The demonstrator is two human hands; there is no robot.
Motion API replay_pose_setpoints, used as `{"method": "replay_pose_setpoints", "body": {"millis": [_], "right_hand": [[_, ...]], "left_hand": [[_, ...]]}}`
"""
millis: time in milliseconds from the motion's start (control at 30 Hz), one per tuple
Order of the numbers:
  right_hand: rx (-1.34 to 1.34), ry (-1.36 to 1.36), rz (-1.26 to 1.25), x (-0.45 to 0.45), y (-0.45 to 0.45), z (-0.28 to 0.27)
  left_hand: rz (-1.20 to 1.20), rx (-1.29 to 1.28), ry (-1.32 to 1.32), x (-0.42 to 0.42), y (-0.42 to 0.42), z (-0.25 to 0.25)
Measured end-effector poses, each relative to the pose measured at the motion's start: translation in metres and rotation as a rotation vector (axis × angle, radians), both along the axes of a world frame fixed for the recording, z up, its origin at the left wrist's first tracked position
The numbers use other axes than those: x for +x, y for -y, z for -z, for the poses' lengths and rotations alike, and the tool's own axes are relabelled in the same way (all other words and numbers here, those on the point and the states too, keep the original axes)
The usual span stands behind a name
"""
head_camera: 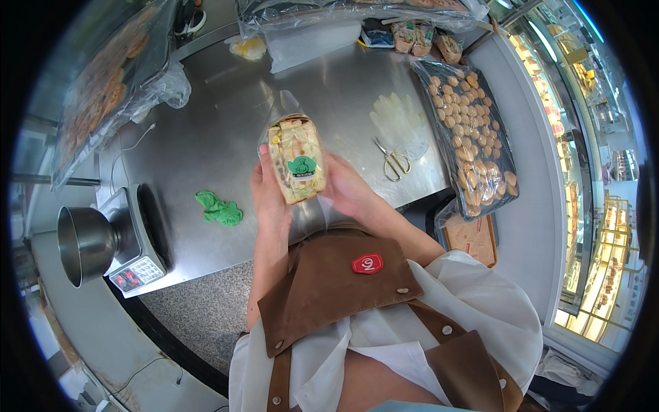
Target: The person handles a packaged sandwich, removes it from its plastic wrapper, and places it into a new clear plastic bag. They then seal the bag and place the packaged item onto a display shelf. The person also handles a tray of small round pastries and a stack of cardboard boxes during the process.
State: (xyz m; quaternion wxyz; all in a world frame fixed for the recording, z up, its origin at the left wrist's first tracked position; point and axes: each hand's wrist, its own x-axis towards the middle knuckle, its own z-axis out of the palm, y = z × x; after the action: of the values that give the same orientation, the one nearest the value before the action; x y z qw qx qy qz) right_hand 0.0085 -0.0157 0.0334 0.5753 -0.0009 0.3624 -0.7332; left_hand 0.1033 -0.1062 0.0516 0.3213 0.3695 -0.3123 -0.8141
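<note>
Between my two hands is a sandwich (297, 180) in a clear plastic wrapper that bears a green label. Its layered cut face is turned up towards me, over the front part of a stainless steel table (221, 139). My left hand (272, 193) grips its left side, the thumb along the edge. On the opposite side my right hand (347, 185) holds it, with the fingers partly hidden behind the wrapper. Loose clear film (292, 103) sticks out past the sandwich's far end, and more hangs below it near my right wrist.
Scissors with gold handles (395, 166) lie beside clear disposable gloves (399, 121). Rightward is a film-covered tray of small round baked pieces (471, 134). A crumpled green cloth (219, 208) is left of me, near a scale (136, 257) bearing a metal bowl (85, 247). Wrapped sandwiches (413, 38) stand at the back.
</note>
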Motion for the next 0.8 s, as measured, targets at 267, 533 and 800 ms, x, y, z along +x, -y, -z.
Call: {"method": "replay_pose_setpoints", "body": {"millis": [267,533,800], "right_hand": [[-0.090,0.108,-0.009,0.001,0.003,-0.009],[-0.065,0.094,0.025,-0.001,0.001,-0.003],[-0.031,-0.004,0.102,-0.004,0.001,-0.005]], "left_hand": [[-0.007,-0.301,0.156,0.000,0.007,0.013],[-0.226,-0.977,0.656,0.000,0.003,0.001],[0.007,-0.059,0.013,0.016,-0.015,-0.006]]}}
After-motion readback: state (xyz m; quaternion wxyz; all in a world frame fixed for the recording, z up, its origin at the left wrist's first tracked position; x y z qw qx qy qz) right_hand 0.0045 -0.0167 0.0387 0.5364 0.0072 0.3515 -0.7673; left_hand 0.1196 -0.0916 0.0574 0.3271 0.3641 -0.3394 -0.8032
